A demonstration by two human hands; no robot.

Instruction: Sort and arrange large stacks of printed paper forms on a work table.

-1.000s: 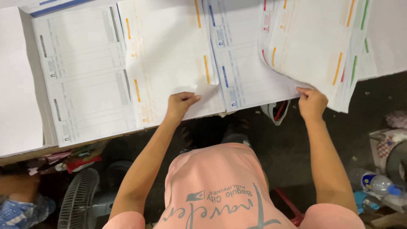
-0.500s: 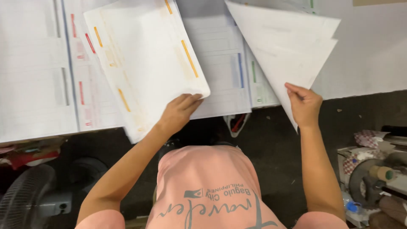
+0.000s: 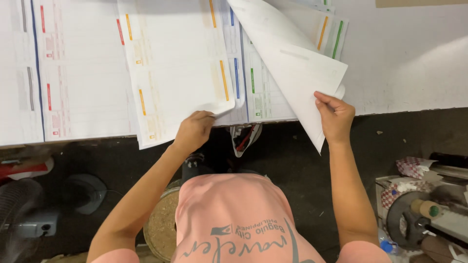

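Note:
My left hand grips the near corner of a large white printed sheet with orange bars, lying over other printed sheets on the white table. My right hand pinches the edge of another large sheet, folded over so its blank back faces up and its corner hangs past the table edge. Under both lie sheets with blue and green bars.
More printed sheets with red bars cover the table's left side. Below the table edge, on the dark floor, are a fan at left, a round stool, and a cluttered box with a tape roll at right.
The orange-barred sheet in my left hand has come down flatter on the stack. My right hand's sheet has folded further left across the pile.

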